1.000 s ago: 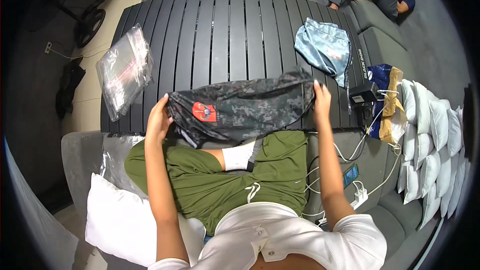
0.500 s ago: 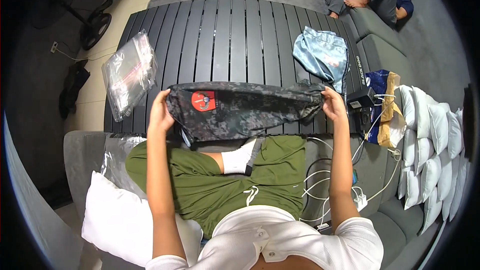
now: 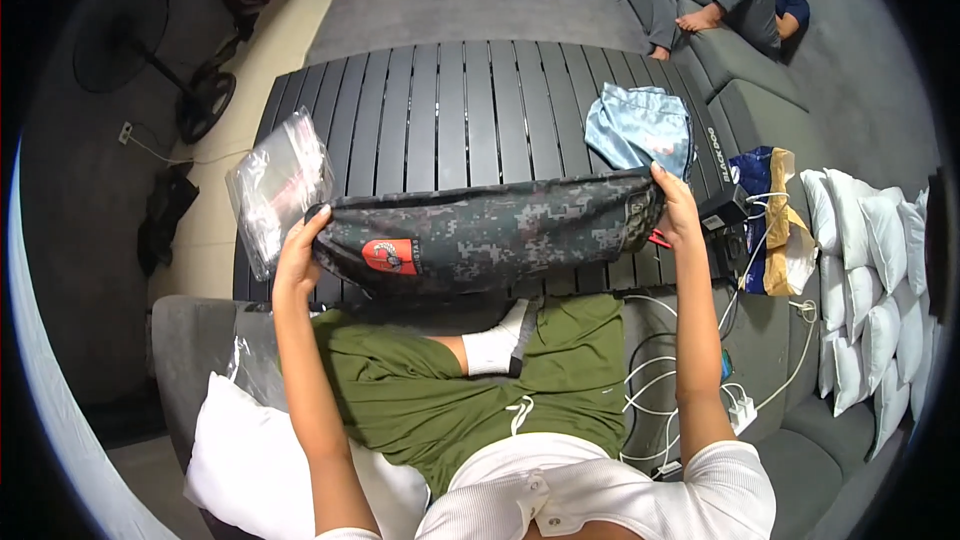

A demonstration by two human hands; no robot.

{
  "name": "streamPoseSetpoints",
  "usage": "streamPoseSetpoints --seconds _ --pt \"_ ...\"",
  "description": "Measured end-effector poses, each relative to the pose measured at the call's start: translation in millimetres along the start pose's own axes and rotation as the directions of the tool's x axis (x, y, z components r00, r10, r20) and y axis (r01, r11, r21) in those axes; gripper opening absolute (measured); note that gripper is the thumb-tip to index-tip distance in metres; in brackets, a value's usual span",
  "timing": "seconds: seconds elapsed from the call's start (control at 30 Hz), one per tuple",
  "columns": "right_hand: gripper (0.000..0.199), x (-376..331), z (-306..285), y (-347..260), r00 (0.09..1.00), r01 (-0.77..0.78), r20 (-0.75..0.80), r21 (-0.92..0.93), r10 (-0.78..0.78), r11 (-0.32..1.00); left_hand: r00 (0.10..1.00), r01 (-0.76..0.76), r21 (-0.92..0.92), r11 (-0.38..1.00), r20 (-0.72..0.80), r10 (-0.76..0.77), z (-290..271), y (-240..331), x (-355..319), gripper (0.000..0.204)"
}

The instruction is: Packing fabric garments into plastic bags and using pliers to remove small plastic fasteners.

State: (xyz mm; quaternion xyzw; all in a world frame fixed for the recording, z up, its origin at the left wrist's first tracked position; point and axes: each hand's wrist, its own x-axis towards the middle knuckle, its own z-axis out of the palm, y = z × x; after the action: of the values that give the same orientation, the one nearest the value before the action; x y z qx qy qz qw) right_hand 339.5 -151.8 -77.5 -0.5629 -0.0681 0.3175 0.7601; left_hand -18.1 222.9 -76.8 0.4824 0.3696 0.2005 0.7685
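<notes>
A dark camouflage cloth piece (image 3: 500,230) with a red patch near its left end is stretched sideways above the near edge of the slatted table. Its left end is pinched in my left hand (image 3: 299,252). My right hand (image 3: 678,208) grips the other end, where a small bit of red shows by the fingers; what kind of garment or cover it is I cannot tell. Beyond my right hand, a shiny light-blue cloth piece (image 3: 640,125) lies crumpled on the table. A stack of clear plastic bags (image 3: 280,195) rests on the table beyond my left hand.
The black slatted table (image 3: 450,110) spans the middle. At right are a black box-shaped device (image 3: 725,208), a blue and tan bag (image 3: 775,220), white cables and stacked white pillows (image 3: 860,290). A white cushion (image 3: 245,460) sits left. A person (image 3: 740,10) reclines on the far sofa.
Both hands have pulled the camouflage cloth wider and flatter, the left hand moving left and lower. The right end, bunched before, is now spread out. The view has tilted up slightly.
</notes>
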Motion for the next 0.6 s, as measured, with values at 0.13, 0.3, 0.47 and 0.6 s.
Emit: streamPoseSetpoints --seconds 0.13,0.3,0.47,0.6 --pt "0.022 -7.0 29.2 -28.6 0.99 0.135 0.006 -0.33 -0.141 0.934 0.989 -0.145 -0.046 0.988 0.012 0.146 -12.4 26.1 -0.4 0.022" --pt "0.019 -4.8 42.8 -42.6 0.995 0.083 -0.04 -0.159 -0.091 0.984 0.978 -0.094 0.418 0.904 -0.129 0.161 -23.0 52.0 -15.3 0.025" --pt "0.012 -4.4 43.3 -44.7 0.987 0.02 0.163 -0.062 -0.009 0.998 0.977 -0.209 0.059 0.976 0.054 0.206 -40.6 53.4 -25.2 0.024" --pt "0.015 -1.3 46.1 -43.4 0.973 0.073 0.226 -0.111 -0.046 0.991 0.976 -0.217 0.07 0.974 0.027 0.215 -56.3 54.3 -23.7 0.021"
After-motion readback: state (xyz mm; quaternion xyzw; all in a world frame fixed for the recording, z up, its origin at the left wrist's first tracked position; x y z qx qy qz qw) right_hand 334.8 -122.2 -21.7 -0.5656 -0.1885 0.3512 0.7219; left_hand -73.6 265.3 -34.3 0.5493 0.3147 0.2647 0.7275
